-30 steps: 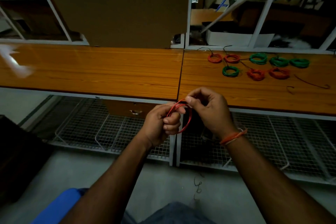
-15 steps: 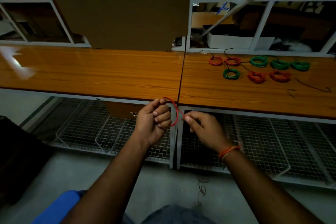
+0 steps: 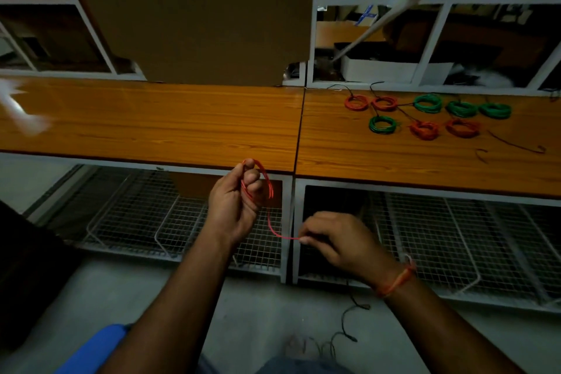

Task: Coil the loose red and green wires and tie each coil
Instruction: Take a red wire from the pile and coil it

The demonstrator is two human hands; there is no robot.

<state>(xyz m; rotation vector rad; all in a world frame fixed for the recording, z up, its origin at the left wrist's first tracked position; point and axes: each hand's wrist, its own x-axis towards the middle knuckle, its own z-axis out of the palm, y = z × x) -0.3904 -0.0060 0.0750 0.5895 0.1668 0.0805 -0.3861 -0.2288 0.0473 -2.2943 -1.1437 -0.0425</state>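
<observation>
A partly wound red wire coil (image 3: 258, 181) is held upright in the left hand (image 3: 235, 206), its loops clamped between curled fingers and thumb, in front of the worktop (image 3: 182, 124) edge. From the lower side of that grip a free length of red wire (image 3: 274, 229) is led down and to the right, where it is pinched between thumb and fingertips of the right hand (image 3: 337, 241). Both grips are thus closed on the same wire, one on the coil, the other on its tail.

The step in hand is judged to be winding: the tail is drawn out taut, ready for another turn round the coil. The next move is judged to call for the right hand to carry the tail up and over the loops while the left grip is kept firm, so that the turns already laid are not sprung open. Whether enough tail is left for tying cannot be told.

Well beyond the right grip, on the worktop, finished red coils (image 3: 425, 130) and green coils (image 3: 383, 124) are laid in two rows. Below the right grip, a dark wire (image 3: 349, 317) is seen trailing on the floor (image 3: 258, 313).
</observation>
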